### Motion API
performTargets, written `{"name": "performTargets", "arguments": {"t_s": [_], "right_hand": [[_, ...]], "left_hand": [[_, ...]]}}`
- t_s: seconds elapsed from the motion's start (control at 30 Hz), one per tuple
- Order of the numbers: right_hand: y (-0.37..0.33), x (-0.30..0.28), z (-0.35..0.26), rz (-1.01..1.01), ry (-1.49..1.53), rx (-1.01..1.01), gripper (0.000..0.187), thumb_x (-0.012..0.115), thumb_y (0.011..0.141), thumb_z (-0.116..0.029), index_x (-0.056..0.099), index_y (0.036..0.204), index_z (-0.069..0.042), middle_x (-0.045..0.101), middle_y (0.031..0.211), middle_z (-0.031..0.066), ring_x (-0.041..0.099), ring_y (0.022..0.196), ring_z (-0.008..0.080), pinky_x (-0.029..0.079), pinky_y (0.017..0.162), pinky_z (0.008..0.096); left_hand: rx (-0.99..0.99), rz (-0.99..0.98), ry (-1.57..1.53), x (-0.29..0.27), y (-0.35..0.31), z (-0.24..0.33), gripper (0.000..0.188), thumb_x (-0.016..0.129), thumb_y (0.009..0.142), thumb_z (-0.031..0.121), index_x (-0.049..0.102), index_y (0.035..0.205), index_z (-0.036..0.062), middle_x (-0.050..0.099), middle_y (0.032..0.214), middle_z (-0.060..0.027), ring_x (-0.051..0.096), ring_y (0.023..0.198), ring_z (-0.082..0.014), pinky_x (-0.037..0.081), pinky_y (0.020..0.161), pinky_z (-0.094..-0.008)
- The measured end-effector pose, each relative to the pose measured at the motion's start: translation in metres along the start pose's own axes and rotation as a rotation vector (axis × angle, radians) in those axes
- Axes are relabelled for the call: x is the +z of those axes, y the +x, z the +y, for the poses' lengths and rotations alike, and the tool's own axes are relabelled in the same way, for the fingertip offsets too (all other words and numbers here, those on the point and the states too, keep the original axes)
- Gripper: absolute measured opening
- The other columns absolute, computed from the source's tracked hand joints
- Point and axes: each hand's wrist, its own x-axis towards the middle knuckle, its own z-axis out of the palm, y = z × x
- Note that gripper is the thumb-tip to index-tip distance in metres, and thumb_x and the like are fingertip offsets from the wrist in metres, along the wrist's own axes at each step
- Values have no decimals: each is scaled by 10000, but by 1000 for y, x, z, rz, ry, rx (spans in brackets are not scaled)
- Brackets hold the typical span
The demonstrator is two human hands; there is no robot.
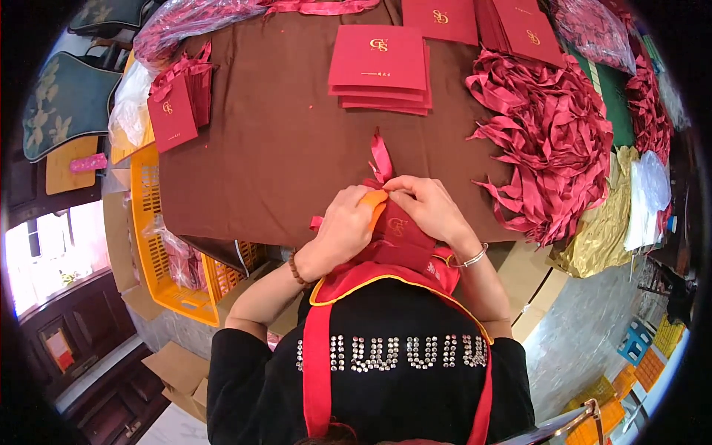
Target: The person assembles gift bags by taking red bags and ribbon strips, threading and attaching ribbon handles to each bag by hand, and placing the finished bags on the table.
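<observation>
Close to my body, at the table's near edge, is a red paper bag with a gold emblem. A shiny red ribbon sticks up from its top edge. My left hand is closed at the bag's upper left, with a bright orange cover or strip along a finger. My right hand pinches the top edge where the ribbon comes out. Both sets of fingertips almost meet there, and they hide the exact spot they grip.
Flat red bags lie in a stack ahead. A big heap of red ribbons covers the right side of the brown-clothed table. Bags with ribbon handles stand at the left corner. Below them sits an orange crate.
</observation>
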Motion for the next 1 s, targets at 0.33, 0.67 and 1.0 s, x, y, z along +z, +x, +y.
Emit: {"name": "performTargets", "arguments": {"t_s": [0.33, 0.67, 1.0], "right_hand": [[-11, 2, -10, 2, -11, -123, 243, 603, 798, -60, 595, 1027, 20, 649, 949, 162, 639, 877, 279, 495, 771, 337], [-22, 22, -14, 150, -259, -429, 115, 626, 783, -57, 606, 895, -36, 622, 839, 113, 596, 802, 297, 466, 740, 380], [-29, 18, -9, 197, -277, -526, 124, 649, 766, -44, 612, 884, -46, 596, 827, 91, 572, 782, 280, 462, 703, 357]], "left_hand": [[-225, -178, -44, -29, 18, 4, 320, 675, 725, 46, 593, 1034, 68, 603, 899, -131, 573, 833, -302, 457, 745, -365], [-223, -809, -108, -59, 67, -21, 220, 574, 832, 237, 685, 983, 121, 545, 1223, -47, 372, 1213, -250, 268, 960, -449], [106, -1204, -200, -46, 97, -35, 259, 576, 826, 254, 656, 999, 78, 491, 1296, -68, 378, 1225, -279, 298, 974, -490]]}}
